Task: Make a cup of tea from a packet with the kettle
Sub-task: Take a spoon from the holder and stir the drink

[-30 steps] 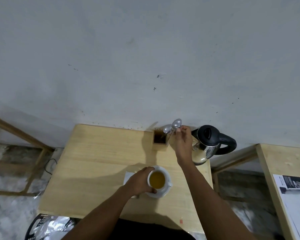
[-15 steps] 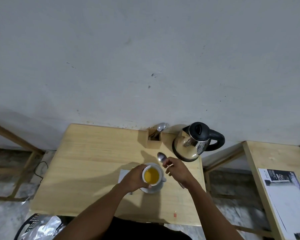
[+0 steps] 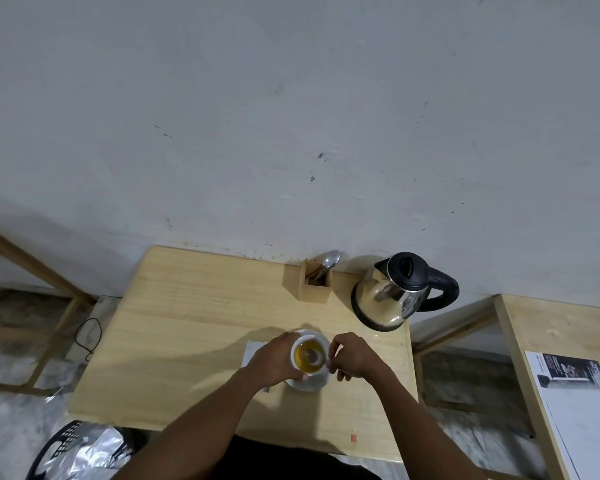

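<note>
Near the tabletop's (image 3: 187,323) front edge, left hand (image 3: 274,362) grips the cup (image 3: 309,355); right hand (image 3: 352,358) pinches a spoon (image 3: 314,355) in the tea. Stirring likely comes next, gently.

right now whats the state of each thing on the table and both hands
cup: upright on saucer, holds yellow tea
spoon: bowl dipped in tea
kettle: upright, lid shut
utensil holder: upright, holds cutlery
left hand: grip closed on cup
right hand: grip closed on spoon
</note>
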